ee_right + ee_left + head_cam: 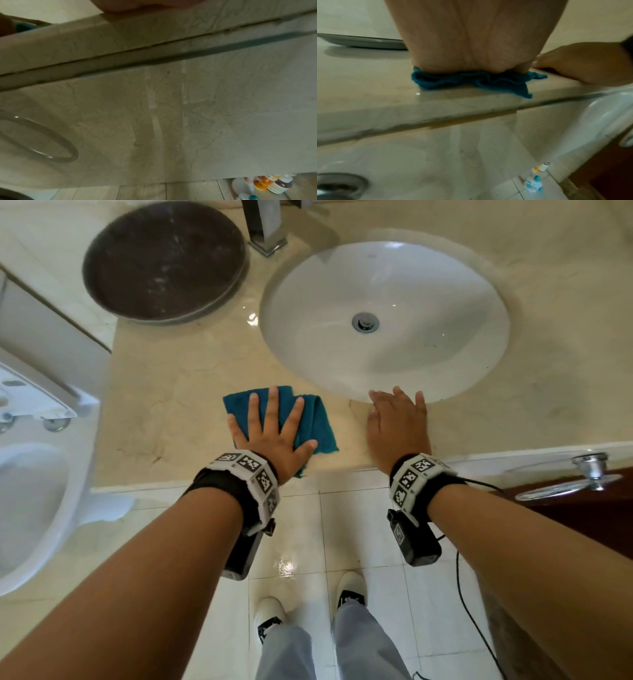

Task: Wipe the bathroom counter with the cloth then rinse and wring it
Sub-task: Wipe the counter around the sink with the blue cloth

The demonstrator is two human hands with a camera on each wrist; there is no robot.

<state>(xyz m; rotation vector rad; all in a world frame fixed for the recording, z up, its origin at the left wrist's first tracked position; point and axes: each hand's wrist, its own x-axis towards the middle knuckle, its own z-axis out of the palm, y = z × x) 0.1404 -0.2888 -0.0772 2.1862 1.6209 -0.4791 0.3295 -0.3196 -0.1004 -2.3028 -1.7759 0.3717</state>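
A teal cloth (317, 426) lies flat on the beige marble counter (171, 392) near its front edge, left of the sink. My left hand (272, 433) presses down on it with fingers straight and spread. From the left wrist view the cloth (471, 81) bunches under my palm. My right hand (397, 422) rests flat on the counter by the front rim of the white sink (394, 364), fingers straight, holding nothing. The right wrist view shows only the counter's front edge (120, 44) and a sliver of the cloth (24, 27).
A dark round tray (164, 258) sits at the counter's back left. The chrome faucet base (267, 237) stands behind the sink. A toilet (30, 491) is at the left. A door handle (592, 467) sticks out at the right. Bottles (272, 184) stand on the floor.
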